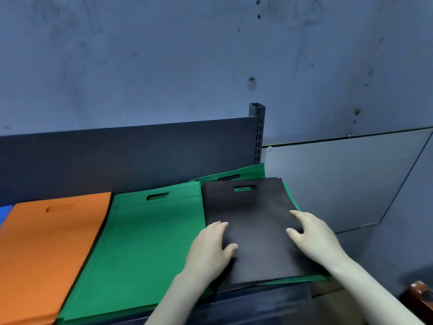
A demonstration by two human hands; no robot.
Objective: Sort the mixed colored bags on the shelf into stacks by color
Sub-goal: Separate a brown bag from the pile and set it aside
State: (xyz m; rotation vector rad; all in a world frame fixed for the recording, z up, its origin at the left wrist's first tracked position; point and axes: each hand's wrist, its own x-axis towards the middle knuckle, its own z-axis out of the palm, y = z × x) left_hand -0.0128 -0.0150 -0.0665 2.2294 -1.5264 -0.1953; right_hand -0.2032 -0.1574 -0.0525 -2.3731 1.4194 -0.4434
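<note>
Grip: Your left hand point(210, 247) and right hand point(314, 240) lie spread on the black bag point(253, 207). Fingers and thumbs are apart and press on its top face. Neither hand pinches it, and it cannot be told whether a fingertip hooks under an edge.
Wall: A blue-grey wall point(164, 66) rises beyond and above both hands.
Back panel: The shelf's dark back panel point(117, 158) stands past your fingertips and runs off to the left of the grip. Its slotted post point(257, 127) stands straight ahead of the grip.
Green stack: The green stack point(150, 242) lies just outside your left hand, against the black bag's left edge.
Orange stack: The orange stack point(46, 249) is further left, beyond the green stack and well apart from the grip.
Black bag: It lies flat under both palms, with its long axis running away from you. The handle slot is at the far end, ahead of your fingertips, and green shows through it.
Green bags beneath: The loose green bags point(250, 171) peek out past the black bag's far end, beside your right hand and along its near edge.
Coming move: The black bag likely has to come off the green, and no black stack is visible. Your left hand is nearer the sorted stacks, your right nearer the bag's free right edge.
Blue sliver: A blue bag edge point(5, 212) shows farthest left of the grip.
</note>
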